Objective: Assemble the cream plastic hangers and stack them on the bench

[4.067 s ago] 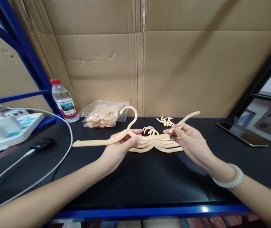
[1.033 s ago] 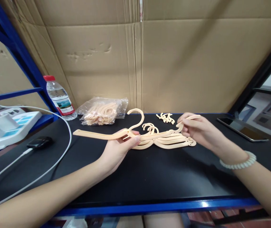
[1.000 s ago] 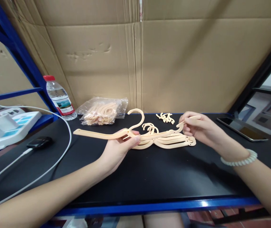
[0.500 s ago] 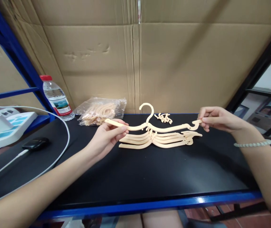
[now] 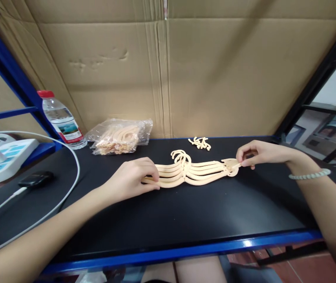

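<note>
Several cream plastic clothes hangers (image 5: 205, 179) lie side by side on the black tabletop, their curved hooks (image 5: 182, 156) bunched at the middle. The thumb and fingers of my left hand (image 5: 134, 177) are closed on the left end of the nearest hanger and cover that end. At the right ends of the hangers, small hook pieces (image 5: 231, 169) overlap one another. My right hand (image 5: 258, 152) pinches the tip of one of these pieces; my fingertips partly hide it.
Behind the hangers lies a small pile of loose cream hooks (image 5: 200, 143). A clear plastic bag (image 5: 119, 137) of cream parts is at back left, near a water bottle (image 5: 64, 122). A white cable (image 5: 78, 169), black device (image 5: 36, 179) and power strip (image 5: 11, 159) are at left. Cardboard (image 5: 215, 70) stands behind.
Both hands have lowered the held hanger from above the row to its front on the tabletop. Its hook, raised before, now lies with the others. The view has shifted slightly.
</note>
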### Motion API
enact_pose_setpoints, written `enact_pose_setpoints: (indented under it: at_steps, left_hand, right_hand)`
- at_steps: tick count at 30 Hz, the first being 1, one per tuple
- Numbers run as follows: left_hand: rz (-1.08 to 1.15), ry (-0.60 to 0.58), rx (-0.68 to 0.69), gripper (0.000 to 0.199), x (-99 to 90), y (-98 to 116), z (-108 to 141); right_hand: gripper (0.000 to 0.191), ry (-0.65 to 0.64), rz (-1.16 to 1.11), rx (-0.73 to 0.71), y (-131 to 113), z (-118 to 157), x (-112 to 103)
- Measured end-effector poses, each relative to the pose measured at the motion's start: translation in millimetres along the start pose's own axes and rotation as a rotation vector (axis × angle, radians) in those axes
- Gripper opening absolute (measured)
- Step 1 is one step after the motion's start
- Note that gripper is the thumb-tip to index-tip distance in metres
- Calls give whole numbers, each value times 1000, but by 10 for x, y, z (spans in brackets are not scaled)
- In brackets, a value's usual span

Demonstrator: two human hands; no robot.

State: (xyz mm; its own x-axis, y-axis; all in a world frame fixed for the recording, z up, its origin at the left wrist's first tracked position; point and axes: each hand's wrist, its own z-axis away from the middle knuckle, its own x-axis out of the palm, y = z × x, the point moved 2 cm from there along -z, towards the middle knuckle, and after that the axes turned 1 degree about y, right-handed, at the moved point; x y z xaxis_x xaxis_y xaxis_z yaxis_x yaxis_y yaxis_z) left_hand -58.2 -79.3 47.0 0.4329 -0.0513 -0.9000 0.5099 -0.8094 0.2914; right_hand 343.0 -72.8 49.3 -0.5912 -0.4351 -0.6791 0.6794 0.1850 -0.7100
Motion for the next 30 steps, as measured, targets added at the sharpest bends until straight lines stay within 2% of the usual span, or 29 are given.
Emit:
enact_pose_setpoints:
  at_steps: [6,11,17,24,28,30]
  left_hand:
    - [-51,-38,76,9,65,0,16]
    - [-99,-30,134,13,94,16,15]
    - [-124,-4,133,12,117,52,9]
    - [-189,-7,116,13,156,37,29]
    - [-203,-23,107,13,170,26,39]
    - [-211,-30,101,13,171,27,41]
  right_hand:
    - [29,-63,128,-11,32,7,0]
    - [27,-34,256,-4,20,6,5]
    - [22,50,333,-22,-22,-8,13]
    - [22,-17,419,4,-45,36,70]
    - [10,1,535,-18,-98,20,125]
    - [11,32,565,-47,-131,15,130]
